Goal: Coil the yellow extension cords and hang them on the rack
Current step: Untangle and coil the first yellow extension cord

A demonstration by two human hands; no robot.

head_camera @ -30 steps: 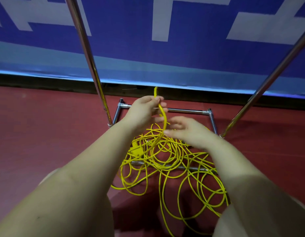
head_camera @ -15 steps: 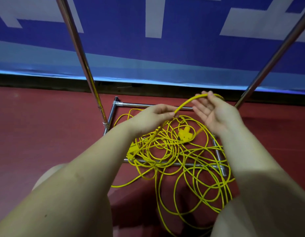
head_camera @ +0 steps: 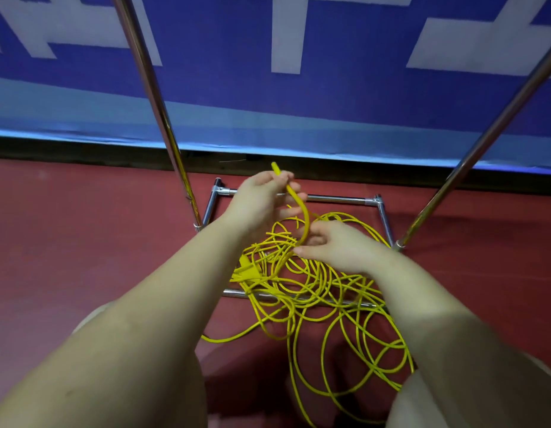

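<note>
Nearest the camera, two bare forearms reach forward from the bottom corners, and below them loose loops of yellow extension cord (head_camera: 339, 304) spill across the red floor (head_camera: 67, 242). How many separate cords make up the tangle cannot be told; one yellow plug (head_camera: 246, 273) shows at its left side, lying just above the near base bar. The heap lies mostly inside the rectangular chrome foot of the rack (head_camera: 329, 199), with several loops draped over the near bar toward the person. Above the heap, the right hand (head_camera: 339, 248) has its fingers curled around a strand where it rises out of the pile. That strand arcs up and leftward to the left hand (head_camera: 262, 202), whose fingers are closed around it, so the held length runs roughly upright with its short free end pointing up and away past the knuckles. Two slanted chrome poles rise from the rack's foot, one on each side. Beyond them a dark strip edges the floor, and behind that hangs one blue banner (head_camera: 268, 103) with white shapes.
</note>
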